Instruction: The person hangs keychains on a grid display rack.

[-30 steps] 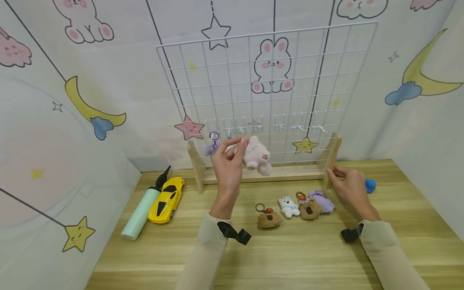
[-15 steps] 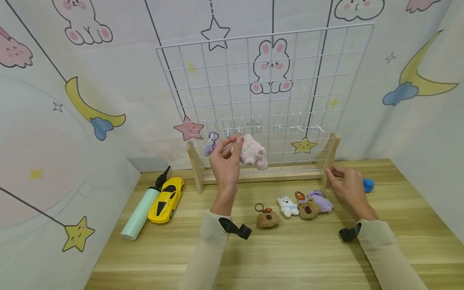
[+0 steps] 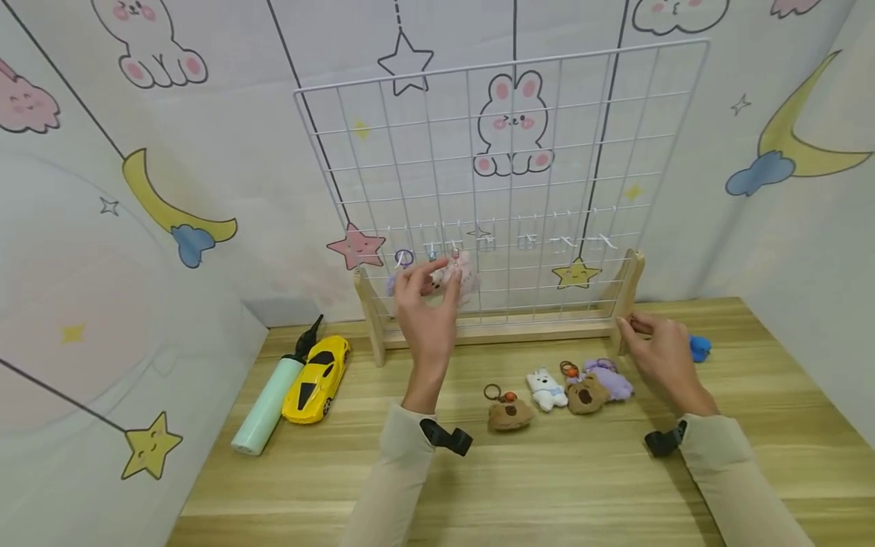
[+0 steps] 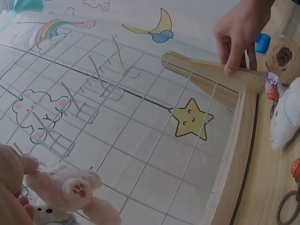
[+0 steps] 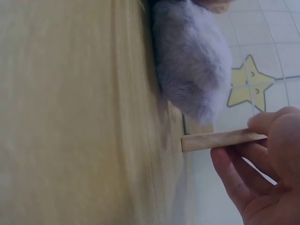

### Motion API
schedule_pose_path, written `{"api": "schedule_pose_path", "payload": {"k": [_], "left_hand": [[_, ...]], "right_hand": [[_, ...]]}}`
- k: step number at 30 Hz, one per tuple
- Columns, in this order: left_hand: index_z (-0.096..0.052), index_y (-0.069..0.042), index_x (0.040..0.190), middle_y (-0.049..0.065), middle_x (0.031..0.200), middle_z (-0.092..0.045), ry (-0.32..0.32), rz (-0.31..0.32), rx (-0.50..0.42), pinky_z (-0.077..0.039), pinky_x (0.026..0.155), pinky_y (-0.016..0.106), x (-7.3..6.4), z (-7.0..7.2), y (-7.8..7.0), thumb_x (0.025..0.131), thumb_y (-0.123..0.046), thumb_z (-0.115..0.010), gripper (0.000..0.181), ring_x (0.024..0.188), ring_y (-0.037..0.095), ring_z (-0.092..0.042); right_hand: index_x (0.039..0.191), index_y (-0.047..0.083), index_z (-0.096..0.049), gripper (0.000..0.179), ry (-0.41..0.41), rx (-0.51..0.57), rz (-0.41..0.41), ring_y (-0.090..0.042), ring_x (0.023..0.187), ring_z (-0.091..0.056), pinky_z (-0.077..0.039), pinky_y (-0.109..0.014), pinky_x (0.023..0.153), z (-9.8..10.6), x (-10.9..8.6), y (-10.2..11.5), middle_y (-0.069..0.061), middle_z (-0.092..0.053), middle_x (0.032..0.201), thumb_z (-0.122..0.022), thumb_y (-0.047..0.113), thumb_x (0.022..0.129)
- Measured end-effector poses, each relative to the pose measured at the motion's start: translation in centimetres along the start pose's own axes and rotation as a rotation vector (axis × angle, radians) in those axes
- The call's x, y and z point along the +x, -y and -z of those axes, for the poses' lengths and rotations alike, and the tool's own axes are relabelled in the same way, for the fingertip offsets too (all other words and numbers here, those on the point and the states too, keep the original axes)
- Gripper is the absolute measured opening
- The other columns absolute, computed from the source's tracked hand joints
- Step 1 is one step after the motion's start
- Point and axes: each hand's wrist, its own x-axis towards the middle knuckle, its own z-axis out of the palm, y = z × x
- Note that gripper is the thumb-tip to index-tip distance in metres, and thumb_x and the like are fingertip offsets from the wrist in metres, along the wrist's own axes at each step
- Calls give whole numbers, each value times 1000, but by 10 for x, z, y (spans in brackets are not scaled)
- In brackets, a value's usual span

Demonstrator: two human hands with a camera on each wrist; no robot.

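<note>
A pink plush keychain (image 3: pixel 461 275) hangs upright at a hook on the white wire grid rack (image 3: pixel 533 159). My left hand (image 3: pixel 427 319) is at its left side, thumb and index finger apart; in the left wrist view a fingertip is at the top of the pink plush (image 4: pixel 77 190). Partly behind this hand, a white plush keychain (image 4: pixel 49 214) and a purple one with a ring (image 3: pixel 404 258) also hang. My right hand (image 3: pixel 659 353) pinches the rack's right wooden upright (image 3: pixel 627 292), its edge between thumb and fingers in the right wrist view.
On the table lie a brown plush keychain (image 3: pixel 509 415), a white one (image 3: pixel 547 390), another brown one (image 3: pixel 586 396) and a purple one (image 3: pixel 618 382). A blue object (image 3: pixel 700 349) sits far right. Left are a yellow toy car (image 3: pixel 317 380) and a mint cylinder (image 3: pixel 268 406). Several hooks (image 3: pixel 563 241) line the grid.
The pink plush has swung from a tilted position in my left hand to hanging upright against the grid. The left thumb and index finger have parted. My right hand stays on the upright.
</note>
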Motion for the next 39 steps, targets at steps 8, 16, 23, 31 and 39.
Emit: {"api": "schedule_pose_path", "payload": {"k": [8,16,23,31,39], "left_hand": [[-71,-1,101,17,97,-64,19,-11,-9,-63,74,34,0,6,9,93,-12,-88,21,87,27,-66],[-73,-5,97,10,91,-73,386,-65,-49,-65,75,27,-33,21,18,97,-10,-83,11,82,20,-71],[-75,-8,103,7,98,-78,961,60,112,-64,77,26,-70,30,37,99,-8,-80,6,87,18,-75],[-77,-10,124,9,126,-71,1179,-17,297,-56,88,29,-83,34,50,101,-12,-78,23,104,21,-67],[-80,-8,119,10,126,-69,1157,39,333,-58,91,33,-86,35,49,101,-16,-80,20,106,24,-66]], "right_hand": [[131,-3,-76,41,-1,-3,-6,-48,115,-74,-58,-66,93,1,0,1,-25,-77,118,-67,30,109],[131,-4,-76,40,-12,-11,1,-48,112,-75,-58,-65,92,1,0,2,-25,-78,117,-67,29,109],[130,-6,-75,41,-22,-10,5,-49,111,-75,-57,-65,93,-1,0,2,-26,-78,115,-68,28,108],[131,-7,-74,43,-16,7,-9,-48,113,-75,-58,-64,93,-1,-1,3,-26,-78,115,-68,29,108],[133,-6,-73,44,-11,4,-3,-48,113,-74,-58,-65,93,0,0,2,-25,-78,116,-68,30,108]]}}
